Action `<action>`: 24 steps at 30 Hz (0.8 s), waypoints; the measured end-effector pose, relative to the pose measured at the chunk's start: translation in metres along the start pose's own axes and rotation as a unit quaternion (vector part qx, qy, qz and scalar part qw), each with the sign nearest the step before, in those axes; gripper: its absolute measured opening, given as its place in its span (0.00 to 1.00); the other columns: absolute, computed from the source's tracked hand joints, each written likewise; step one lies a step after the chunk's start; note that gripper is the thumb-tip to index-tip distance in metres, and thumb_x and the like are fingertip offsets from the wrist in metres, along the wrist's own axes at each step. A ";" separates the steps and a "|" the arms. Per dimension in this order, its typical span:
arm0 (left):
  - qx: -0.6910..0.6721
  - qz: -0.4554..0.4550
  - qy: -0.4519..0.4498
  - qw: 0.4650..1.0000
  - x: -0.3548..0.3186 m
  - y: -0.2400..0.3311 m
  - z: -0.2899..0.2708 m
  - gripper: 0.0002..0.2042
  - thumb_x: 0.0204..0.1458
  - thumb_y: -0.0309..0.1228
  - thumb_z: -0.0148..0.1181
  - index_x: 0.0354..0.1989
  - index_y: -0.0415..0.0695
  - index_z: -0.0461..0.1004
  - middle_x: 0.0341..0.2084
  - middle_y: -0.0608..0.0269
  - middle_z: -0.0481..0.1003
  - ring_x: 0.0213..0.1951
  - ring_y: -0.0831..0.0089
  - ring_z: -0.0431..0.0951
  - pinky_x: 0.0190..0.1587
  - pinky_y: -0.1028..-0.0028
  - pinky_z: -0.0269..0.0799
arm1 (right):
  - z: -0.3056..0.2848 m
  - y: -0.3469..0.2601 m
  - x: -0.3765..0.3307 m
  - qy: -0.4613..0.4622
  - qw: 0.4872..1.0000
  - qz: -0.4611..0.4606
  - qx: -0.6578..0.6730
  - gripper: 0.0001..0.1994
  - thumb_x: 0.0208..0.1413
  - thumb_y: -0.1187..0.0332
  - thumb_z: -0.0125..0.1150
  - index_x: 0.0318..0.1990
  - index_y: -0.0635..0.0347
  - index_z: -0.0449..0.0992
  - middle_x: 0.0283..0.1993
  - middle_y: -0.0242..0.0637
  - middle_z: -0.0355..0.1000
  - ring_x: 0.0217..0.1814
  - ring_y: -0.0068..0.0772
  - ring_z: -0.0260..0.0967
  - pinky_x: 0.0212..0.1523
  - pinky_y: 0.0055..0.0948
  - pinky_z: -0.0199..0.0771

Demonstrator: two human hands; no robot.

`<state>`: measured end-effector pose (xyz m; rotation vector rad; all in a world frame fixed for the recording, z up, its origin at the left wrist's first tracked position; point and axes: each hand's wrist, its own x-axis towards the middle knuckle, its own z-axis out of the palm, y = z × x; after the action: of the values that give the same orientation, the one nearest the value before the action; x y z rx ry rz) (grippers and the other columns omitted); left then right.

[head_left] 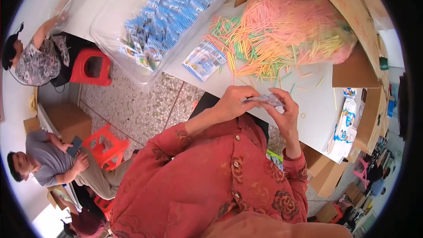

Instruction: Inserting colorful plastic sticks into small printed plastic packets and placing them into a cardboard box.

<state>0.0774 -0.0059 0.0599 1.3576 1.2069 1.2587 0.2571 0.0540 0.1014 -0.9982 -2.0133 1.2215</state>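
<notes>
My left hand (235, 102) and my right hand (285, 111) meet in front of my chest at the table's near edge. Both have their fingers closed on one small printed plastic packet (270, 100), pinched from either side. Whether anything is inside it I cannot tell. Just beyond my left hand, a flat blue-and-white packet (204, 61) lies on the white table (308, 94). Past my hands spreads a heap of thin pink, yellow and green sticks (260, 57), part of it under or inside a clear plastic bag (304, 13).
A clear plastic tub (147, 79) full of blue-and-white striped packets (176, 13) stands at the far left. An open cardboard box (356, 68) surrounds the bag; printed packaging (346, 123) is stacked at right. Left are red stools (91, 67) and seated people, one holding a phone (75, 146).
</notes>
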 end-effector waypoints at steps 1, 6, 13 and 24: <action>0.018 0.003 0.009 1.000 0.003 -0.001 0.000 0.08 0.46 0.25 0.64 0.34 0.37 0.77 0.26 0.59 0.77 0.28 0.74 0.76 0.31 0.75 0.70 | 0.002 -0.001 0.002 0.026 0.995 0.053 0.076 0.12 0.44 0.79 0.66 0.39 0.65 0.76 0.31 0.34 0.72 0.31 0.23 0.68 0.34 0.22 0.68; 0.022 -0.007 0.025 0.999 0.001 0.002 0.008 0.07 0.46 0.25 0.64 0.33 0.36 0.77 0.26 0.59 0.78 0.28 0.74 0.77 0.32 0.76 0.71 | -0.007 0.015 -0.008 -0.006 0.997 0.051 0.057 0.09 0.46 0.79 0.65 0.37 0.65 0.77 0.29 0.35 0.72 0.32 0.25 0.69 0.34 0.22 0.68; 0.078 -0.026 0.039 0.996 0.005 0.005 0.006 0.07 0.47 0.25 0.63 0.34 0.37 0.77 0.25 0.58 0.77 0.27 0.74 0.76 0.32 0.75 0.70 | 0.001 0.017 -0.001 0.016 0.999 -0.024 0.014 0.08 0.47 0.74 0.65 0.36 0.65 0.76 0.32 0.41 0.73 0.32 0.38 0.71 0.34 0.30 0.70; 0.102 -0.005 0.057 0.993 0.012 0.003 0.001 0.12 0.45 0.19 0.63 0.40 0.36 0.76 0.35 0.60 0.78 0.38 0.75 0.76 0.44 0.75 0.70 | -0.081 0.063 -0.025 0.139 0.988 0.058 0.019 0.10 0.54 0.73 0.60 0.44 0.63 0.78 0.38 0.32 0.77 0.38 0.19 0.71 0.39 0.22 0.71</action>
<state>0.0785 0.0054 0.0644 1.4378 1.4520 1.2459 0.3531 0.0910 0.0760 -1.2098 -1.7315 1.1054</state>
